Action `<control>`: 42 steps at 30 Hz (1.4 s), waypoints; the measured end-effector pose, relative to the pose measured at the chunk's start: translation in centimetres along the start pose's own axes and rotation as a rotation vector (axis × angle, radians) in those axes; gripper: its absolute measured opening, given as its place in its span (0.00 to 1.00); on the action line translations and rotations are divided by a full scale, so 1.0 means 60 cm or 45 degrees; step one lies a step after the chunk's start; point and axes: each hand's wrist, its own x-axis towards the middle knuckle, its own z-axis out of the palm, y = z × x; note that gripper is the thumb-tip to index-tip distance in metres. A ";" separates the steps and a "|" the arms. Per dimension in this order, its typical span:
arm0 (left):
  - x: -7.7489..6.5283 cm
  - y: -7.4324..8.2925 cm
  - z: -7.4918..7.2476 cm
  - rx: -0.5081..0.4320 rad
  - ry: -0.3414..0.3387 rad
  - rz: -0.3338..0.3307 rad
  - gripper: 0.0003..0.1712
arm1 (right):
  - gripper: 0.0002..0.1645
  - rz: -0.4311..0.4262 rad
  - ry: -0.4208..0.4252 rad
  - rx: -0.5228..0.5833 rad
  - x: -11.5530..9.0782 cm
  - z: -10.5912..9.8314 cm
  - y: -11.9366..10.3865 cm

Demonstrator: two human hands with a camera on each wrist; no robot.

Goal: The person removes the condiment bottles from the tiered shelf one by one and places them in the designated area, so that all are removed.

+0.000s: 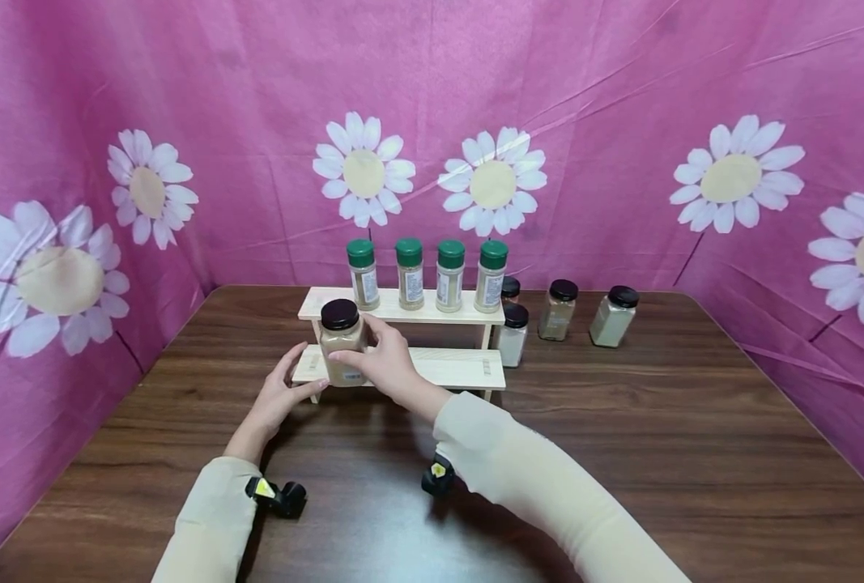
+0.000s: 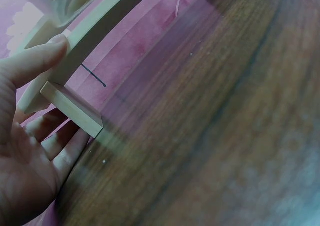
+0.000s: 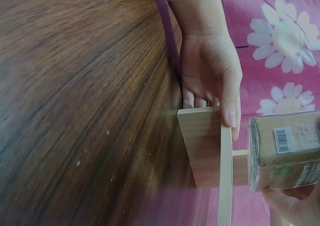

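My right hand (image 1: 388, 360) grips a square clear jar (image 1: 344, 348) with a black lid and light brown powder inside. The jar is upright over the left part of the lower tier of a two-tier wooden rack (image 1: 439, 368). A small gap shows between its base and the tier in the right wrist view, where its label faces the camera. At the rack's left end, my left hand (image 1: 274, 401) holds the lower tier. In the left wrist view its thumb (image 2: 42, 61) lies on the board's edge, the other fingers reaching past the leg.
Several green-capped spice bottles (image 1: 410, 275) stand in a row on the upper tier. Right of the rack are black-lidded jars, among them a white one (image 1: 512, 340), a brown one (image 1: 558, 312) and a pale green one (image 1: 613, 320). A pink flowered cloth (image 1: 599, 202) hangs behind the table.
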 end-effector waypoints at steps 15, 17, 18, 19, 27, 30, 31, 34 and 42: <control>-0.001 0.005 0.001 0.011 -0.002 -0.043 0.45 | 0.32 0.035 -0.042 0.080 -0.028 -0.069 0.013; -0.002 0.007 0.001 0.022 -0.004 -0.051 0.45 | 0.33 0.030 -0.047 0.095 -0.032 -0.077 0.016; -0.002 0.007 0.001 0.021 -0.005 -0.054 0.46 | 0.33 0.028 -0.049 0.105 -0.035 -0.081 0.016; -0.002 0.007 0.000 0.020 -0.006 -0.057 0.46 | 0.34 0.026 -0.049 0.109 -0.037 -0.085 0.017; -0.003 0.005 -0.001 0.019 0.000 -0.066 0.46 | 0.35 0.065 -0.059 0.135 -0.053 -0.115 0.018; -0.003 0.005 0.000 0.023 -0.002 -0.062 0.46 | 0.34 0.064 -0.056 0.154 -0.060 -0.129 0.018; -0.004 0.005 -0.001 0.026 -0.002 -0.062 0.46 | 0.35 0.061 -0.054 0.152 -0.062 -0.134 0.018; -0.004 0.006 0.000 0.022 -0.002 -0.063 0.45 | 0.36 0.072 -0.050 0.155 -0.069 -0.151 0.019; -0.004 0.006 0.000 0.021 -0.009 -0.063 0.45 | 0.37 0.076 -0.032 0.081 -0.085 -0.197 0.026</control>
